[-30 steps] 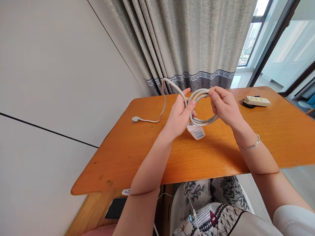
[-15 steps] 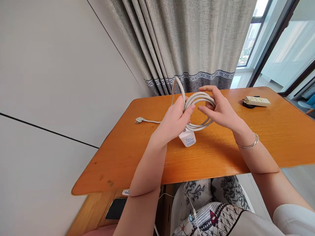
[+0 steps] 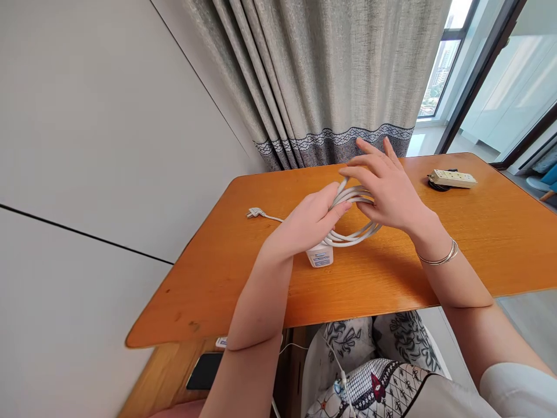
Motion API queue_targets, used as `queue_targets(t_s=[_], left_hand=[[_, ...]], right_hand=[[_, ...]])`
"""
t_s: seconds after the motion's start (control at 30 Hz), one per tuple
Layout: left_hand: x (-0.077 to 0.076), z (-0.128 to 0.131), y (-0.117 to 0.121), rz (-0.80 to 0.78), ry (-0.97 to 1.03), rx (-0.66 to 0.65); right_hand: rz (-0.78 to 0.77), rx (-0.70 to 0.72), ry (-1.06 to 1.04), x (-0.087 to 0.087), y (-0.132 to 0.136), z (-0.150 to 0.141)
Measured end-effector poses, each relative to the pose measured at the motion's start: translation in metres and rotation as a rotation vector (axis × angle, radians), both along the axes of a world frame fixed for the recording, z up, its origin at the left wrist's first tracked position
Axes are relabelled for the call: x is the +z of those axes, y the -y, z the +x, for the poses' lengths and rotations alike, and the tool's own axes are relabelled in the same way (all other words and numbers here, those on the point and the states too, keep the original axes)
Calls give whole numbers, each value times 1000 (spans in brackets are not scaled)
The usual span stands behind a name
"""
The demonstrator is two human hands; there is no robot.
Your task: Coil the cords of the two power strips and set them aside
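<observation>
A coil of white power cord [image 3: 354, 238] is bunched above the table, with my left hand [image 3: 311, 217] closed around its left side. My right hand [image 3: 387, 188] is at the coil's right side, its fingers spread apart and its forefinger tip against the top of the cord. The coil's right strands pass behind this hand, so the contact there is partly hidden. Below my left hand, the end of a white block with a label [image 3: 320, 256] shows; the rest of it is covered. The cord's plug [image 3: 256, 213] lies on the table to the left.
The wooden table [image 3: 209, 290] carries a cream power strip [image 3: 455, 179] with a black cord at the far right. A dark phone [image 3: 204, 371] lies on a lower wooden surface to the left. Behind the table hangs a grey curtain [image 3: 348, 69]; a white wall panel [image 3: 87, 145] borders the left.
My right hand has turned and spread its fingers, reaching over the coil's top. The tall loop of cord has come down. The white block has shifted left, and the plug slightly right.
</observation>
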State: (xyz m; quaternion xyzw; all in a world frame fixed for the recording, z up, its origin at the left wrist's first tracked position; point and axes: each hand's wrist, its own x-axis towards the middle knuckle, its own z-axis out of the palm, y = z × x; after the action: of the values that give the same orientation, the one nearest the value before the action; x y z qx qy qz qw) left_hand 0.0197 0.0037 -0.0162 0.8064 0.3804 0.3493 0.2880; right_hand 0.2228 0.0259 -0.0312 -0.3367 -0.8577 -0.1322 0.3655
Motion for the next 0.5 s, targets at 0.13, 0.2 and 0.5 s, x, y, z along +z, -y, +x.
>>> queue_targets(t_s=[0.13, 0.2, 0.5], left_hand=[[4, 1, 5, 29, 46, 29], [3, 1, 4, 27, 112, 47], [-26, 0, -29, 131, 327, 48]], right_hand=[[-158, -13, -164, -1, -2, -1], [-295, 35, -285, 2, 0, -2], [-896, 490, -689, 7, 0, -1]])
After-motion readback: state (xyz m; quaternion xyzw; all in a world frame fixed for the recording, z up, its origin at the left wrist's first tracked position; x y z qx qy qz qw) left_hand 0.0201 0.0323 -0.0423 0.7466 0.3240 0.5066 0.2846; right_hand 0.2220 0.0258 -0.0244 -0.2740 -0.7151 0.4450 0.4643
